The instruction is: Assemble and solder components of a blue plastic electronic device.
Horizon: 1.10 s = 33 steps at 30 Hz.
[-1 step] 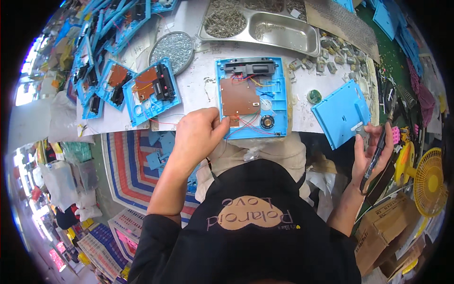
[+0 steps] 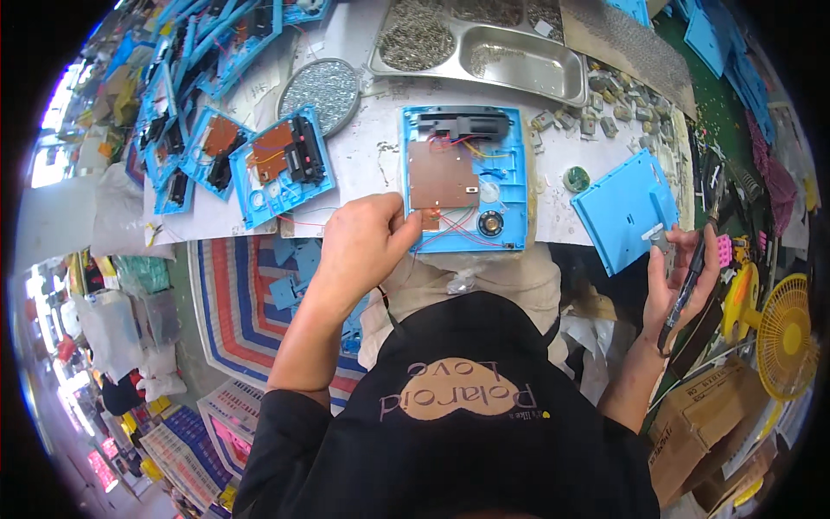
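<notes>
A blue plastic case [image 2: 515, 173] lies open on the table before me, with a brown circuit board [image 2: 443, 177], a black part along its far side, a round speaker [image 2: 490, 225] and thin coloured wires. My left hand [image 2: 372, 238] is closed at its lower left edge, thumb and fingers pinched there; the fingertips are partly hidden. My right hand [image 2: 679, 281] grips a black pen-shaped tool, apparently a soldering iron [image 2: 694, 266], its thin end pointing away from me. Between that hand's thumb and finger shows a small grey block [image 2: 659, 240], over a blue panel [image 2: 621, 212].
More blue cases with boards [image 2: 284, 164] pile up at the left. A round dish of small metal bits [image 2: 318, 93] and a metal tray [image 2: 566, 78] stand at the back. Small grey blocks [image 2: 609, 128] are scattered near a green round thing [image 2: 576, 179]. A yellow fan [image 2: 782, 333] is at the right.
</notes>
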Motion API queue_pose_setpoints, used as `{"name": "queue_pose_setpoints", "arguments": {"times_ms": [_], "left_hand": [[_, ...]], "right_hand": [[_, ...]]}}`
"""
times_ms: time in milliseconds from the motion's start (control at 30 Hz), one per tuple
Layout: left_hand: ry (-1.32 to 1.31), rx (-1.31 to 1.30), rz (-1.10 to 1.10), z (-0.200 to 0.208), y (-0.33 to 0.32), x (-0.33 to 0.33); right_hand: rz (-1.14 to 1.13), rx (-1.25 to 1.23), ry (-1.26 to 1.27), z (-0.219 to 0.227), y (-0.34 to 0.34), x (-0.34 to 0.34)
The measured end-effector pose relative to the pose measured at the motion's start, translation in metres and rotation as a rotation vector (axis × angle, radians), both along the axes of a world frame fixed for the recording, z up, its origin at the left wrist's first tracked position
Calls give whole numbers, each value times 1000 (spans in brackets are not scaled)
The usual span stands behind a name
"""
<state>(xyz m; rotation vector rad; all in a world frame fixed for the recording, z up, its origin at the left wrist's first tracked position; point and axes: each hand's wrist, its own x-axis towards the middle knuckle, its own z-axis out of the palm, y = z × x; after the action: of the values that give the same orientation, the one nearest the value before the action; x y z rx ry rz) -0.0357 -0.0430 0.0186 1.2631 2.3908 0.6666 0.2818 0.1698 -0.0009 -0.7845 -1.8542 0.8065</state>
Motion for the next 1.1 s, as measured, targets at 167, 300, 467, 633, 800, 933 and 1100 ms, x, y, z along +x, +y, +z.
{"name": "queue_pose_setpoints", "arguments": {"times_ms": [167,300,467,633,800,933,1100], "left_hand": [[-315,222,94,22,-1,-12],[-557,501,170,10,-16,-15],[-440,636,269,15,-37,-15],[-540,835,486,13,-95,-15],[-235,815,543,19,-137,-25],[-343,955,546,26,-153,-18],[-308,1067,573,23,-165,-15]], "right_hand": [[45,7,59,3,-1,-11],[44,-22,69,4,-4,-12],[31,-6,-1,-1,0,-12],[321,107,-116,-5,-2,-77],[470,73,-231,-10,-27,-111],[552,120,-237,-16,-51,-131],[554,220,-304,-25,-51,-148]]}}
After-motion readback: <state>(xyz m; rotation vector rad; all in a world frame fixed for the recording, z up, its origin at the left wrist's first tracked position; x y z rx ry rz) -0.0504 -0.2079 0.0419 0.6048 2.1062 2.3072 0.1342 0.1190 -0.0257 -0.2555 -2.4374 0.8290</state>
